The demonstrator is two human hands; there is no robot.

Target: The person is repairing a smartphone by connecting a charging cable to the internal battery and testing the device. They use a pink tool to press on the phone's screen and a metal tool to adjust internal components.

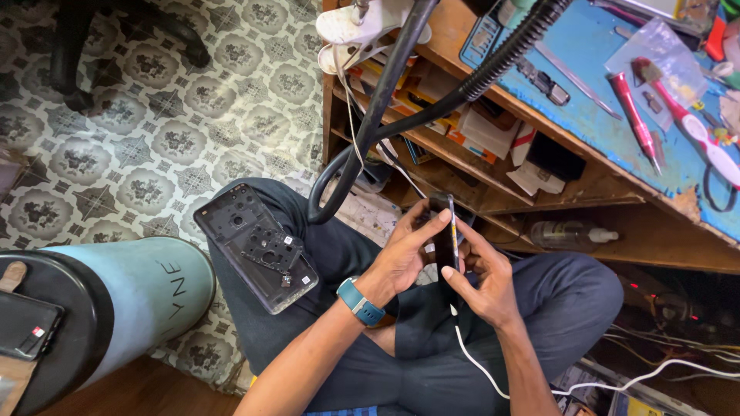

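I hold a black phone (446,235) edge-on between both hands above my lap. My left hand (405,254), with a blue watch (360,301) on its wrist, grips the phone's left side, fingers curled over the top. My right hand (486,277) grips the right side, thumb pressed on the phone's face. A white cable (479,367) hangs from the phone's lower end. An opened phone back shell (256,246), dark with exposed parts, rests on my left knee.
A wooden bench with a blue mat (609,115) carries a red pen tool (636,119), tweezers and a pink-handled tool. Shelves below hold boxes. A black gooseneck lamp arm (385,100) crosses in front. A pale blue cylinder (116,296) stands at left.
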